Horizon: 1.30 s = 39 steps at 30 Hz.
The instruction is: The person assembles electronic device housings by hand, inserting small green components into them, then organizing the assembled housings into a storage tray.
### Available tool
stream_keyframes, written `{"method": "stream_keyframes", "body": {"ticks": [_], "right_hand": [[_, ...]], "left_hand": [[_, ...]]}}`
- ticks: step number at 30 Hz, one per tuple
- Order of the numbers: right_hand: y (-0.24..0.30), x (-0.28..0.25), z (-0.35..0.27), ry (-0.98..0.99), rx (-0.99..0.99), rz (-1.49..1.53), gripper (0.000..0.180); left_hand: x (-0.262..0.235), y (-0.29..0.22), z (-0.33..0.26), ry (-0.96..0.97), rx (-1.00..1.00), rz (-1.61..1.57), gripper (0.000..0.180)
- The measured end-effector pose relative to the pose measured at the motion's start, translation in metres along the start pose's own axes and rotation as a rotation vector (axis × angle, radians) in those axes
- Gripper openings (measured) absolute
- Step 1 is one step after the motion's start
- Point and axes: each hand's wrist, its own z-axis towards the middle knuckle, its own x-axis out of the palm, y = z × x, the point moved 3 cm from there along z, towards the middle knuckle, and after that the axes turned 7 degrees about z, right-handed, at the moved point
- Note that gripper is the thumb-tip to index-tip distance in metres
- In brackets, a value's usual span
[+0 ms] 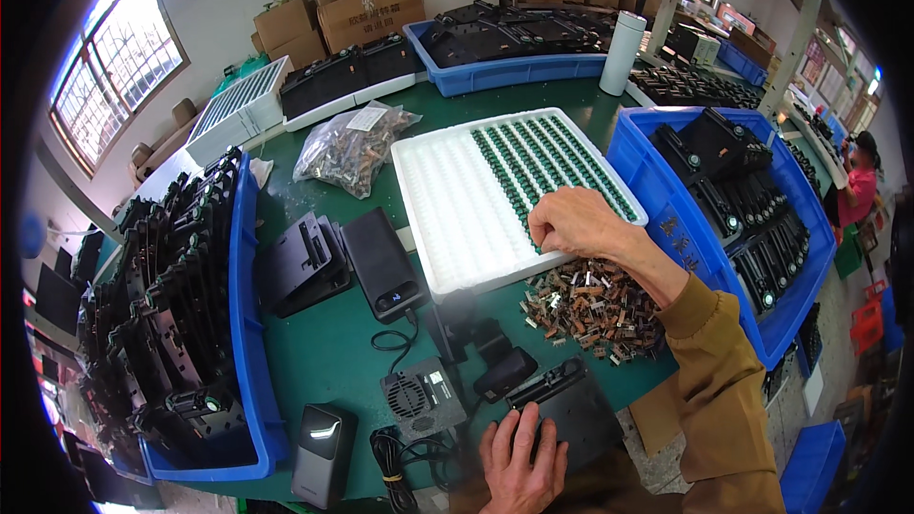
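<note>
Green rows of small parts fill the right half of our white tray (pixel 447 200), and our right hand (pixel 571 222) rests on its near edge, just above the loose heap of brown-and-silver components (pixel 590 309) on the green tabletop (pixel 324 343). The grip here is curled down with the fingertips pinched together over the tray; whether one of the little parts sits between them we cannot tell, since the knuckles hide it. We judge these components light, hard and stiff, with thin metal legs that could bend, so they want a two-finger pinch on the body and not on the legs; they are small enough to slip away easily.

Our right forearm, in a mustard sleeve, comes up from the lower right and bends at the wrist so the hand tips down onto the tray. Our left hand (pixel 519 462) lies low and close to us, fingers spread flat on a black plastic housing (pixel 566 409), pressing it to the tabletop without closing round it. Beyond that grip stand a small fan unit (pixel 419 398) and a black power bank (pixel 383 262); blue bins (pixel 252 390) of black housings flank both sides
</note>
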Motion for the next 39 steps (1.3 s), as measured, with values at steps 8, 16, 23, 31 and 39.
{"method": "stream_keyframes", "body": {"ticks": [8,16,23,31,39], "right_hand": [[-0.012,-0.005,0.008,0.217,-0.198,0.125,0.010],[-0.014,-0.012,0.008,0.243,-0.111,0.285,0.013],[-0.020,-0.013,-0.001,0.122,-0.014,0.527,0.013],[-0.004,-0.022,-0.036,-0.092,-0.027,0.748,0.021],[0.022,0.013,-0.136,0.000,0.282,1.228,0.019]], "left_hand": [[0.003,0.000,-0.001,0.002,0.014,-0.012,0.034],[0.003,0.002,0.000,0.005,0.017,0.007,0.034],[-0.001,0.000,0.000,-0.007,0.022,0.002,0.033],[0.007,0.001,-0.001,-0.055,0.015,-0.073,0.032],[0.005,0.001,0.001,-0.043,0.009,-0.050,0.034]]}}
